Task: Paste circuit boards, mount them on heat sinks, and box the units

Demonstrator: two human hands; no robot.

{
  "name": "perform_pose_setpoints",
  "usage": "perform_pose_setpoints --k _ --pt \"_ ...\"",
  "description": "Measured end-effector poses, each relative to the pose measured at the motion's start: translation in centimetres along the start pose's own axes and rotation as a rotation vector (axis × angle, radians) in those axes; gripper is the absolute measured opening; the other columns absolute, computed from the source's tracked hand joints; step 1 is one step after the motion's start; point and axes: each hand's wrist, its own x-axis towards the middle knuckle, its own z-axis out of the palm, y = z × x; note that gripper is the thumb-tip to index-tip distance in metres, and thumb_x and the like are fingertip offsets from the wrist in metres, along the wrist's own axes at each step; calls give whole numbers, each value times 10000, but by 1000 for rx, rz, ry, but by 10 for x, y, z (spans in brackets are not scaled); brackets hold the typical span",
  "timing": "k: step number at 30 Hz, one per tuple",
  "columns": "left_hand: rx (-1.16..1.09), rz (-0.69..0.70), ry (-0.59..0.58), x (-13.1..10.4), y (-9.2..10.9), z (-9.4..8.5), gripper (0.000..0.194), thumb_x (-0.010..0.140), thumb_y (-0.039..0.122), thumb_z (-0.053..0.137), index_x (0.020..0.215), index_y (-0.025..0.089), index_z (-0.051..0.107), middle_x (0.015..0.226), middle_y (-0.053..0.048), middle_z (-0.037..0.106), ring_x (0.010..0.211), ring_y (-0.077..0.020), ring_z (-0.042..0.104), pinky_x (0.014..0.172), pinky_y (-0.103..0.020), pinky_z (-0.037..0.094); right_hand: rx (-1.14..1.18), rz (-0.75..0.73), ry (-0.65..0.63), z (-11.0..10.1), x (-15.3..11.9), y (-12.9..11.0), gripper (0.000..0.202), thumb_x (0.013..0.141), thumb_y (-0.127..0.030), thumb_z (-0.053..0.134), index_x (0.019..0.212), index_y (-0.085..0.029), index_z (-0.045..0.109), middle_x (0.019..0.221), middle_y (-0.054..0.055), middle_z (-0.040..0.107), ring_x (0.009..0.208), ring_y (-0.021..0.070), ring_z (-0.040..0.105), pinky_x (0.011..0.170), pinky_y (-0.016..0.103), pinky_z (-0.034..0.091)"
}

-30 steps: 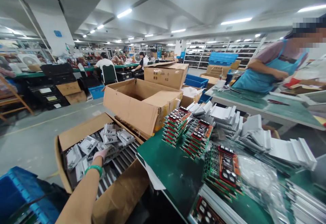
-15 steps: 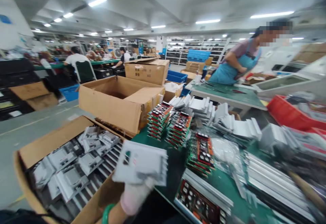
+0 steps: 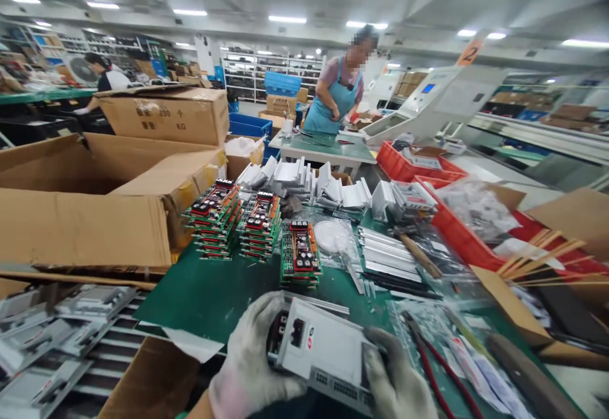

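Note:
A light grey metal housing [image 3: 330, 343] with a small red mark and a dark cut-out is between my hands at the table's near edge. My gloved left hand [image 3: 254, 352] grips its left end, where dark electronic parts show inside. My gloved right hand [image 3: 397, 368] is closed around the right end; the fingertips there are partly dark. Just beyond the housing stands a stack of circuit boards [image 3: 301, 257] with green edges. Two more circuit board stacks [image 3: 214, 219] stand further left. A metal strip [image 3: 316, 303] lies partly hidden behind the housing.
A carton of similar grey housings [image 3: 42, 343] stands low left, below a large open carton [image 3: 80, 222]. Right are red-handled pliers [image 3: 442, 368], a wood-handled tool [image 3: 421, 255] and red bins [image 3: 451, 235]. Bent metal profiles [image 3: 328, 187] lie behind. A co-worker [image 3: 335, 92] stands at another table.
My view has swung right. The grey panel that my left hand held above the carton's edge is gone from there; both hands now grip a housing at the table's edge.

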Motion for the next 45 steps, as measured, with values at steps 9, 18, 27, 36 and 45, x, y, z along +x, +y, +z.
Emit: perform_pose_setpoints --k 9,18,27,36,45 --pt "21 -23 -236 7 -31 6 892 472 340 843 1280 247 477 1240 -95 637 1200 -319 590 954 -440 561 -147 -234 -140 12 37 -12 372 965 -460 310 1017 -248 611 761 34 758 708 222 740 595 278 523" --pt "127 -49 -392 24 -30 2 744 472 372 825 1167 240 597 1177 -85 667 1142 -335 603 953 -472 533 -395 -648 119 14 27 5 468 901 -558 531 1212 -218 611 1066 120 720 917 276 701 749 366 544" --pt "236 112 -323 18 -21 -5 760 432 452 857 1110 244 584 1049 -70 705 1008 -340 642 855 -479 530 -528 -1109 368 43 1 39 324 867 -120 551 1137 -276 639 1175 76 659 1172 265 555 881 371 492" --pt "137 457 -295 25 -28 -13 834 728 385 772 1424 186 358 1227 -142 668 1149 -298 629 1055 -468 480 -431 -1149 112 0 22 20 487 857 -417 567 1254 -135 584 1233 161 667 1235 294 535 1048 468 408" --pt "105 521 -243 37 -38 -6 659 794 433 713 1348 210 433 1095 -106 717 1050 -268 681 1028 -455 509 -418 -1148 98 -6 30 13 437 915 -408 531 1255 -140 590 1226 135 682 1203 261 571 1027 432 434"
